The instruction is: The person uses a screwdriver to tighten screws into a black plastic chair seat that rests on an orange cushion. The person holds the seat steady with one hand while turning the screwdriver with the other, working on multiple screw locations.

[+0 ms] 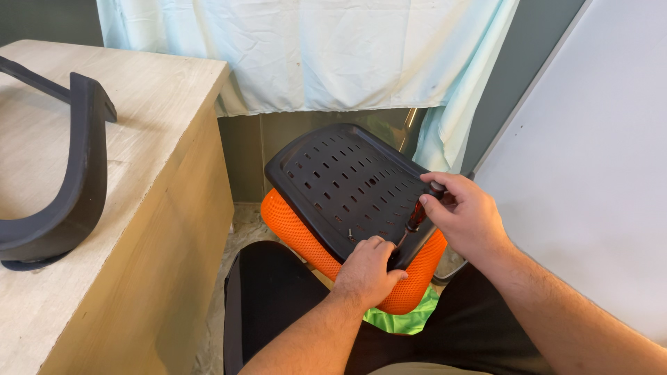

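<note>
Head view: a screwdriver (417,217) stands tilted on the slotted black underside of an orange chair seat (333,184) propped on the lap. The right hand (467,219) closes around its handle; the left hand (367,271) pinches near the tip, steadying it. A desk (139,208) holding a curved black armrest (80,173) stands alongside.
</note>
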